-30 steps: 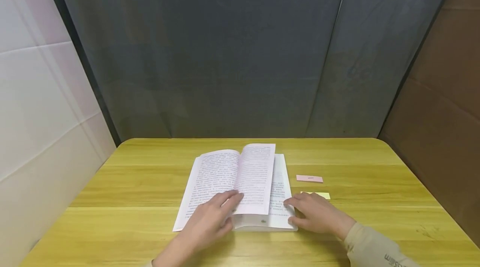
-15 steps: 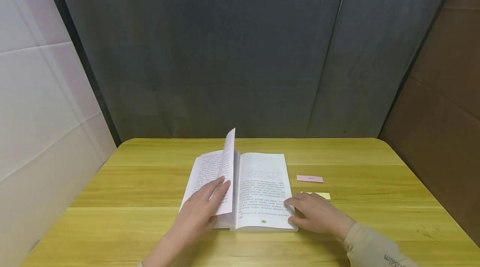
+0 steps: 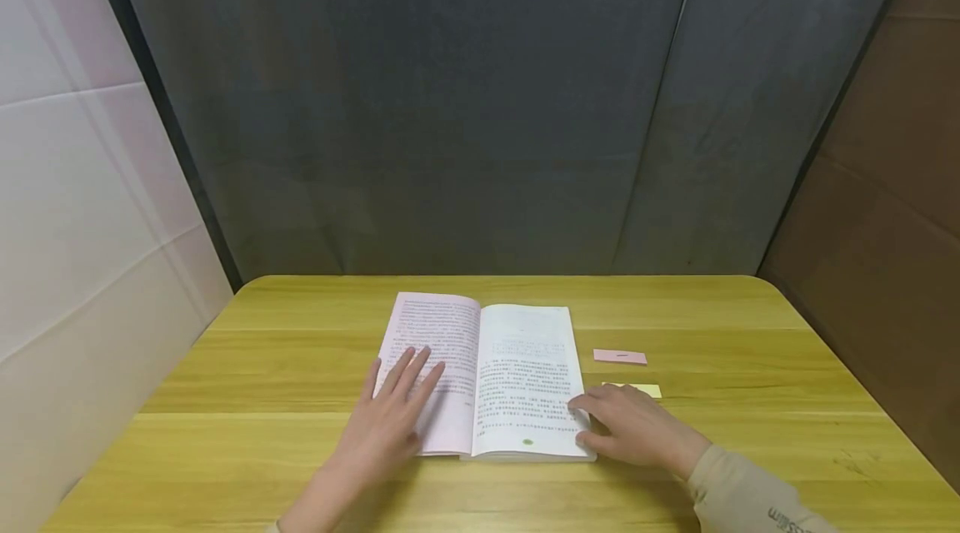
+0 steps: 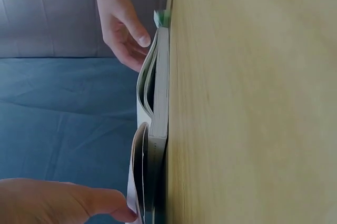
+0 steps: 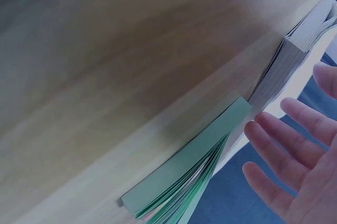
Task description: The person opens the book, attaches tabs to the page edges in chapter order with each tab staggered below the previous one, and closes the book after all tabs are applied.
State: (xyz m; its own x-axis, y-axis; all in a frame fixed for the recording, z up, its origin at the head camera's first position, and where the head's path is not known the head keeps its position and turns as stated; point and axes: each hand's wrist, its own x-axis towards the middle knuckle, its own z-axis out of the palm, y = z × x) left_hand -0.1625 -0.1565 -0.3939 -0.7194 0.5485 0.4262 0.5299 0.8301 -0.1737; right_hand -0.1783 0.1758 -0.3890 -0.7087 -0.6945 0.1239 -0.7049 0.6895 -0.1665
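Note:
An open book point(image 3: 525, 375) with printed pages lies on the table, its left page point(image 3: 450, 325) pinkish and its right page white. My left hand point(image 3: 386, 420) rests on the left page with fingers spread. In the left wrist view its thumb point(image 4: 105, 203) touches the page edge, and the pages bow up from the block. My right hand point(image 3: 637, 425) has its fingertips at the right page's outer edge, fingers relaxed. A yellow slip point(image 3: 641, 391) lies just behind it, partly hidden by the hand. Fanned thin green sheets point(image 5: 184, 166) show beside the book in the right wrist view.
A pink slip point(image 3: 619, 357) with a dark stroke lies right of the book. The wooden table point(image 3: 262, 366) is bounded by a dark grey panel point(image 3: 450, 117) behind, a white one point(image 3: 90, 183) at left and a brown one point(image 3: 877, 208) at right.
My left hand has turned the lifted leaves over to the left and now lies flat on the pinkish page. The right page is uncovered. My right hand has stayed at its edge.

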